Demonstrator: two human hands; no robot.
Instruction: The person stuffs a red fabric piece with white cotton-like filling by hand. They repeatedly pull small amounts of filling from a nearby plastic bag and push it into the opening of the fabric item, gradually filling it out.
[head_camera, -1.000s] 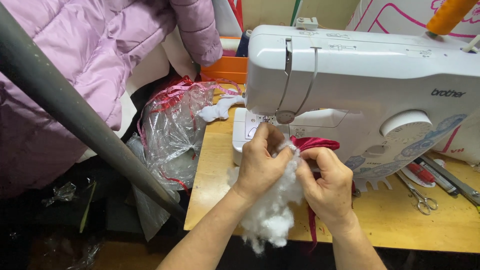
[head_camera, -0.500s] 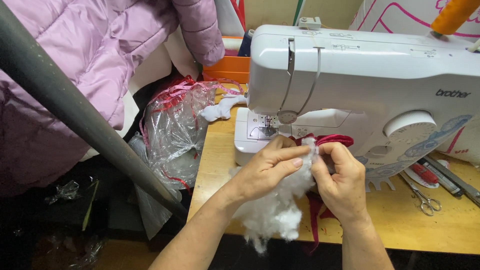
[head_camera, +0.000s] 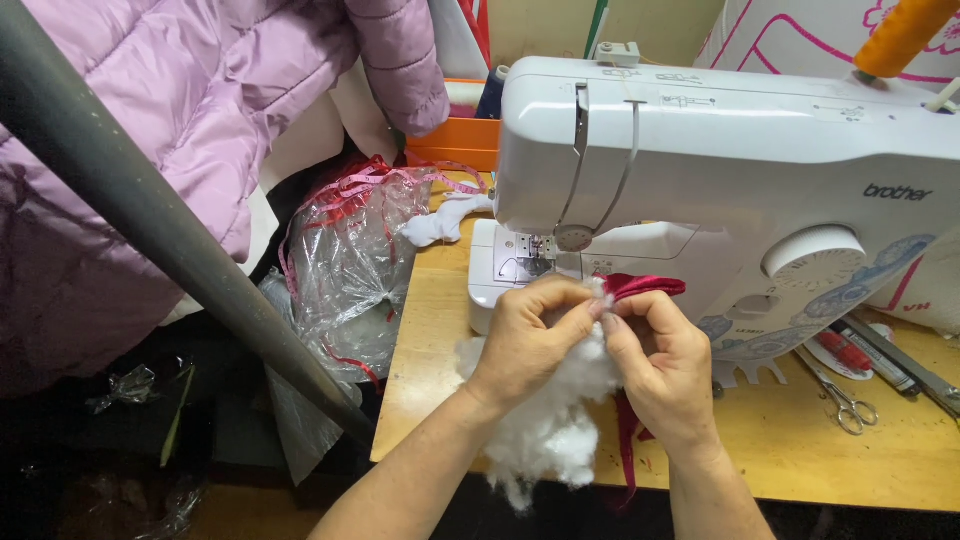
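Directly before the white sewing machine (head_camera: 720, 170), white stuffing (head_camera: 545, 420) is pinched by the left hand (head_camera: 525, 340) and pressed rightward into the red fabric piece (head_camera: 645, 287) gripped by the right hand (head_camera: 665, 365).

This is a small sewing workroom, likely a home corner fitted out for stitching. A white sewing machine (head_camera: 730, 170) fills the wooden table (head_camera: 800, 450) from 12 to 2 o'clock. At 3 o'clock small scissors (head_camera: 840, 400) and other slim tools lie on the wood. An orange thread cone (head_camera: 900, 35) stands at 1 o'clock. At 9 o'clock a clear plastic bag (head_camera: 350, 260) with red ribbon hangs off the table edge, and a quilted lilac jacket (head_camera: 180, 130) hangs at 10 o'clock. White stuffing (head_camera: 550, 420) sits at 6 o'clock.
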